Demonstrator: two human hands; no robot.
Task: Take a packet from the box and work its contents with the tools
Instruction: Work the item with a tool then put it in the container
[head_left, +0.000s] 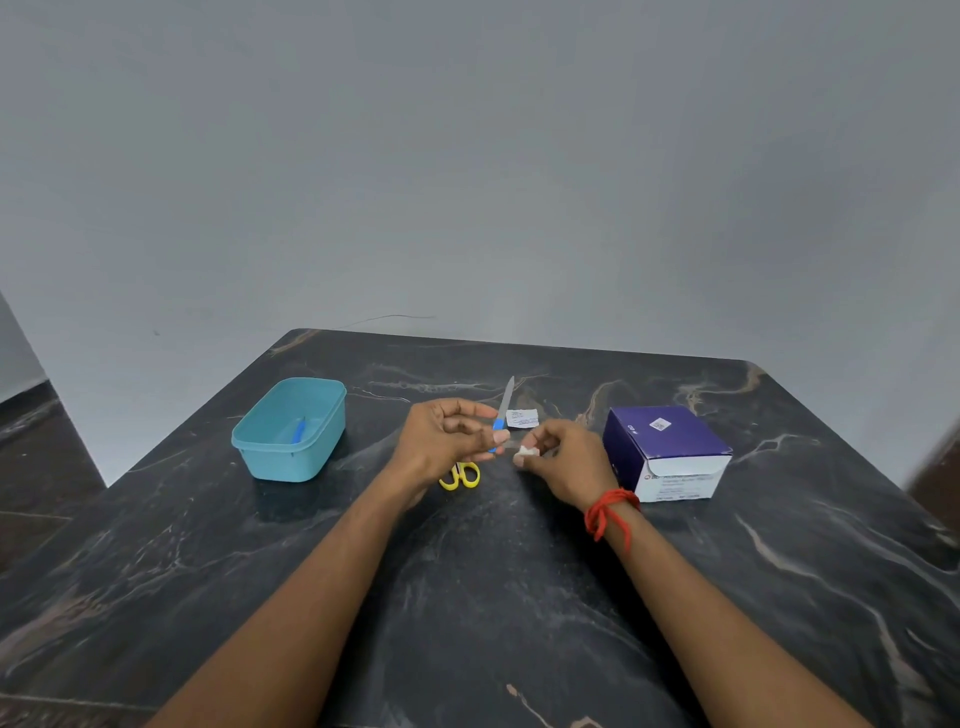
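My right hand (569, 460) pinches a small white pad (526, 453) at its fingertips, just above the table. My left hand (447, 436) faces it a few centimetres to the left, thumb and forefinger closed on a thin greyish piece (511, 444) that reaches toward the pad; what it is I cannot tell. A flat white packet (522, 418) lies on the table just behind the hands. Beside it is a metal file with a blue handle (505, 405), partly hidden by my left fingers. The purple and white box (667, 449) stands to the right of my right hand.
Yellow-handled scissors (460, 476) lie under my left wrist. A teal plastic tub (291, 431) with a blue tool inside stands at the left. The dark marble table (467, 597) ends at a grey wall behind; floor drops off at the left.
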